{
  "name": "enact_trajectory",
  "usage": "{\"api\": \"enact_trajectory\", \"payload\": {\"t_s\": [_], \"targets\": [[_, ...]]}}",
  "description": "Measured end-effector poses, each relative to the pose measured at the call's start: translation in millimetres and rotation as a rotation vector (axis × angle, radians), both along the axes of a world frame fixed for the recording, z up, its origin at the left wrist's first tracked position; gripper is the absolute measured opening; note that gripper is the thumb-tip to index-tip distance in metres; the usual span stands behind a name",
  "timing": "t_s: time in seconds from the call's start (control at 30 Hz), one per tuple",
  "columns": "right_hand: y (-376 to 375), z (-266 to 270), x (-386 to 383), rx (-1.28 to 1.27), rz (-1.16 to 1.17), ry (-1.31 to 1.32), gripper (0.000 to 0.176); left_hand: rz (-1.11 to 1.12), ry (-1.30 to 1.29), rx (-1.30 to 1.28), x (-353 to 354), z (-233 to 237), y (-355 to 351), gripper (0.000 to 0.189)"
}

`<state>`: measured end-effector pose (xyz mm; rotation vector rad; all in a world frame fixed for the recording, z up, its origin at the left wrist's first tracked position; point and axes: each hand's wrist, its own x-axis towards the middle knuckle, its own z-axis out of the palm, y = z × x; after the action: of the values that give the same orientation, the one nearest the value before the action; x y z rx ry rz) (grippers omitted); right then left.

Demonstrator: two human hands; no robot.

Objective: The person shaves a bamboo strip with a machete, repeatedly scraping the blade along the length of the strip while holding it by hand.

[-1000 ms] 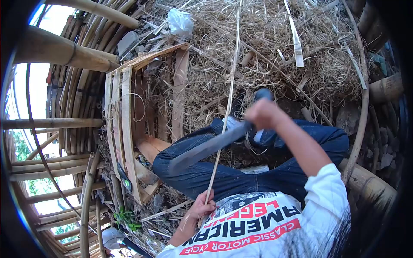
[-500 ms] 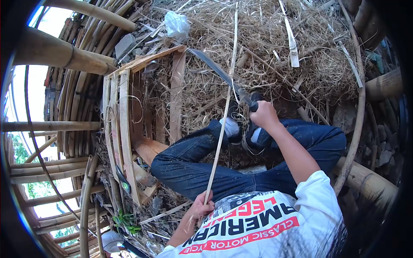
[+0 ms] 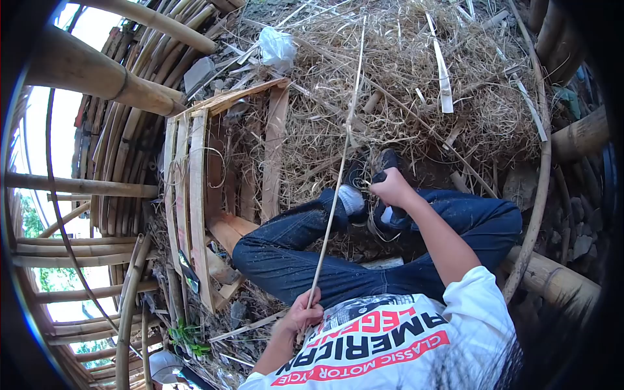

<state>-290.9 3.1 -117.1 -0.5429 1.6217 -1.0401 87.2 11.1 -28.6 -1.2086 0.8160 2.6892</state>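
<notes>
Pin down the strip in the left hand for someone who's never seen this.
Find the blue jeans in the picture's lower middle. From the left hand just below, a long strip runs up across one thigh and over the straw. It's thinner than the flat pale strip further right, which nobody holds.

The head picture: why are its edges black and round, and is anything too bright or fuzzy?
Head view, edges: black and curved, probably from a wide lens; head view, left: white glare between the round tan bamboo poles; head view, bottom right: dark wispy hair looks fuzzy, perhaps too near; head view, middle: the thin pale bamboo-like strip and left hand look fairly clear.
</notes>
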Motion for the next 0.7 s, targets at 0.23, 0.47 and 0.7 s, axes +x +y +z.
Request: {"api": "enact_trajectory", "payload": {"t_s": [0.23, 0.47, 0.7], "targets": [[32.4, 17.1, 31.6, -0.069, 0.294, 0.553, 0.02, -0.006, -0.18, 0.111, -15.7, 0.5, -15.5, 0.025], [44.2, 22.4, 44.3, -0.078, 0.289, 0.57, 0.022, 0.058, -0.012, 0.174, -26.4, 0.8, -16.6, 0.044], [50.8, 43.3, 43.9, -0.058, 0.666, 0.845, 0.025, 0.118, 0.077, 0.254, -26.8, -25.1, -21.9, 0.034]]}}
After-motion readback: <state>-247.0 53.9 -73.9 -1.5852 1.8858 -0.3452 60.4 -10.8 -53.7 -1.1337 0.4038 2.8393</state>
